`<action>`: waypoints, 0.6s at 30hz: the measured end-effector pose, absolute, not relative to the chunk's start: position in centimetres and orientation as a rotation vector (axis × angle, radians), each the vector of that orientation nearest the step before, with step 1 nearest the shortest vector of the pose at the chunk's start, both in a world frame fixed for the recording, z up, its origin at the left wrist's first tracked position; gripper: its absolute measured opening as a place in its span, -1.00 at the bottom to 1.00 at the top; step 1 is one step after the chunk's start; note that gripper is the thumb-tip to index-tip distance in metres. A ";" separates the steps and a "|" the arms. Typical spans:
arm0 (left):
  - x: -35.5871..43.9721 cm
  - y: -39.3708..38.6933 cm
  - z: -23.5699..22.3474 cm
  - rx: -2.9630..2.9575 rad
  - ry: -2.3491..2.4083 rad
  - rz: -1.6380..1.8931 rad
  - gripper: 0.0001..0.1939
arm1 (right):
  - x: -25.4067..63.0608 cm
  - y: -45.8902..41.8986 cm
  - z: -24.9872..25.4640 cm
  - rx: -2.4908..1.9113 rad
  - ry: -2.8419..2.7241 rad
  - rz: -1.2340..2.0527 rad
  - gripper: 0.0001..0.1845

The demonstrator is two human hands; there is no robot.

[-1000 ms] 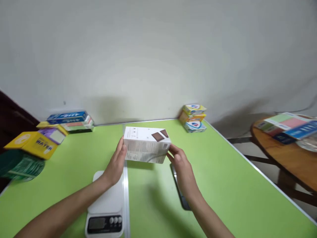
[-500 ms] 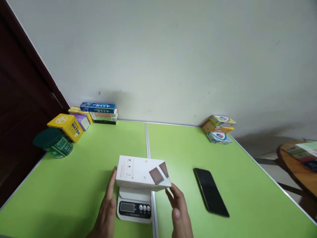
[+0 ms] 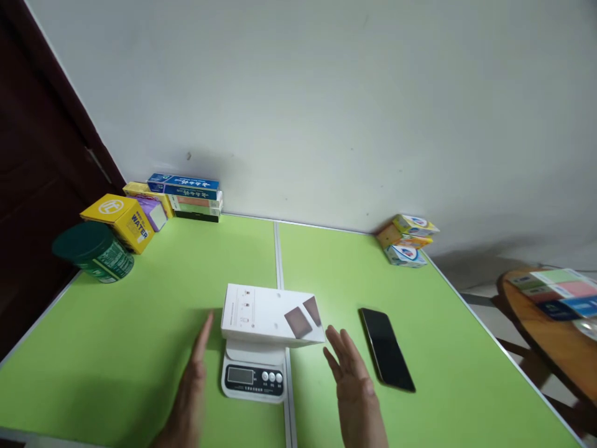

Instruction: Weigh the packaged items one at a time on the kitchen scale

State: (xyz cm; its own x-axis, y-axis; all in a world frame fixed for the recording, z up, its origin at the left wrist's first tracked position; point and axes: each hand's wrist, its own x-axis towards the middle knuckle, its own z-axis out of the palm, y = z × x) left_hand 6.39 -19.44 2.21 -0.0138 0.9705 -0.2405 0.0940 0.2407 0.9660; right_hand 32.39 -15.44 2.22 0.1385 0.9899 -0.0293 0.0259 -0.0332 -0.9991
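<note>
A white box [image 3: 265, 314] with small printed drawings and two brown squares on top lies across the platform of a white digital kitchen scale [image 3: 254, 376]. The scale's display and round buttons face me, and its display looks blank. My left hand [image 3: 189, 386] is just left of the box, apart from it, fingers stretched out and holding nothing. To the right of the box, my right hand [image 3: 354, 379] is also open, fingers extended close to the box's right end. A black smartphone [image 3: 387, 348] lies flat to the right of that hand.
At the back left stand a green-lidded jar [image 3: 96, 252], a yellow box [image 3: 119, 221], a purple box [image 3: 152, 213] and a stack of boxes topped with blue [image 3: 184, 185]. Small boxes [image 3: 405, 239] are piled at the back right. A wooden stool [image 3: 550, 311] holds more boxes beyond the table's right edge.
Both hands have moved outward, away from the box's ends, and let it go. The box stays on the scale. The whole view has shifted slightly.
</note>
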 end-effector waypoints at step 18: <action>-5.5 1.5 2.9 1.004 1.636 1.540 -0.07 | 12.5 5.3 5.1 -1.062 -1.756 1.523 -0.09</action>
State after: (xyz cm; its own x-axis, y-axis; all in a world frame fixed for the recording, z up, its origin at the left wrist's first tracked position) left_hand -5.51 1.50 2.85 -0.4810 0.8760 0.0352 0.0882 0.0084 0.9961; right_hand 12.53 5.31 5.08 -0.5166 0.8531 -0.0740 0.1936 0.0321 -0.9806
